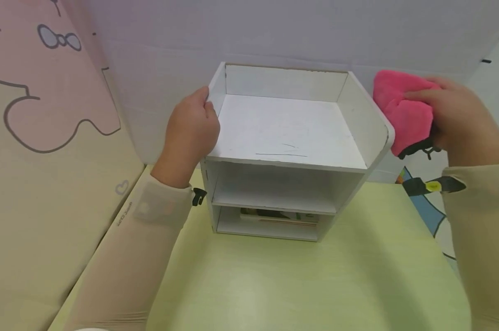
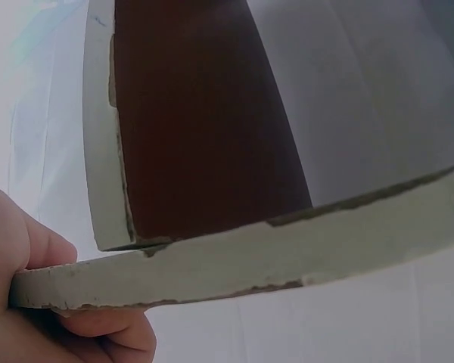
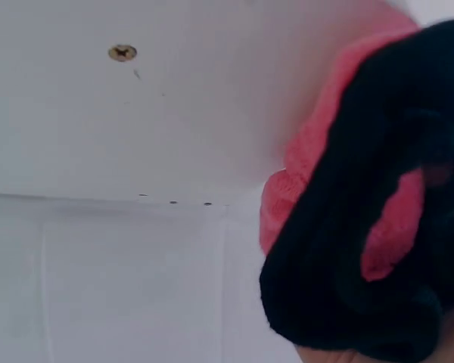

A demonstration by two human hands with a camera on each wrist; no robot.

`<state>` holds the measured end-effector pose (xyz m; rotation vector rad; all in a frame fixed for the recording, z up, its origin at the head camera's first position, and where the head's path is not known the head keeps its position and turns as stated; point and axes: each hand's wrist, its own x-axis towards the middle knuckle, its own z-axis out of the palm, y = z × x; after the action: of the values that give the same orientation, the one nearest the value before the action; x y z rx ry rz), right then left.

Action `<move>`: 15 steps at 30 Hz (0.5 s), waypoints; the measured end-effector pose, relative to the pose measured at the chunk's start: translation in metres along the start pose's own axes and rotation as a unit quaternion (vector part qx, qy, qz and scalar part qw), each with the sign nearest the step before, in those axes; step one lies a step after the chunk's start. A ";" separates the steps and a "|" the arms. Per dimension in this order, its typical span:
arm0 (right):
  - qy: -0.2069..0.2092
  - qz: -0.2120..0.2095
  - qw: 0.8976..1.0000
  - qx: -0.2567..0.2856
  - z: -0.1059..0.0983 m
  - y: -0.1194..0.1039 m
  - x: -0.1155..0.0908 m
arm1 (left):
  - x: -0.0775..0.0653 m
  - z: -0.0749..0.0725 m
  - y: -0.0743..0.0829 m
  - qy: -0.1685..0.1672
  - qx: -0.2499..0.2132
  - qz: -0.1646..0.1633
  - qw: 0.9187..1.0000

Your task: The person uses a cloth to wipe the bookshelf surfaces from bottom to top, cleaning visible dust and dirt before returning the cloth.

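Note:
A small white shelf unit (image 1: 282, 131) stands on the green table, with an open top tray and two compartments below. My left hand (image 1: 193, 126) grips the upper edge of its left side panel; in the left wrist view the thumb and fingers (image 2: 110, 325) lie on either face of the chipped board (image 2: 212, 265). At the right side panel (image 1: 367, 119), my right hand (image 1: 456, 115) holds a bunched pink cloth (image 1: 406, 103) against the panel's outer face. The right wrist view shows the cloth's dark side (image 3: 325, 257) folded over, close to the white panel with a screw (image 3: 122, 52).
A flat box or book (image 1: 278, 216) lies in the lowest compartment. The pale green tabletop (image 1: 249, 280) extends in front of the unit. Behind it is a pale wall covering (image 1: 274, 32), and a panel with cartoon drawings (image 1: 47, 115) stands on the left.

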<state>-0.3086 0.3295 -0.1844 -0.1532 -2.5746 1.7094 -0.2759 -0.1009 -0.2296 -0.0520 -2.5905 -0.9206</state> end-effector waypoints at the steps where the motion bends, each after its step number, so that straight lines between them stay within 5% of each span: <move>1: 0.009 -0.001 1.000 -0.022 0.000 0.001 -0.005 | 0.000 0.000 0.000 0.000 0.002 0.000 1.000; 7: 0.032 -0.030 0.992 -0.122 0.020 0.002 -0.032 | 0.002 -0.002 -0.002 0.003 0.013 -0.001 1.000; 15: 0.048 -0.072 0.984 -0.156 0.043 0.007 -0.043 | 0.003 -0.003 -0.006 -0.001 0.016 -0.007 1.000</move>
<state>-0.2696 0.2878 -0.2071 -0.0568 -2.6889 1.2153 -0.2789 -0.1078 -0.2299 -0.0262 -2.6090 -0.8836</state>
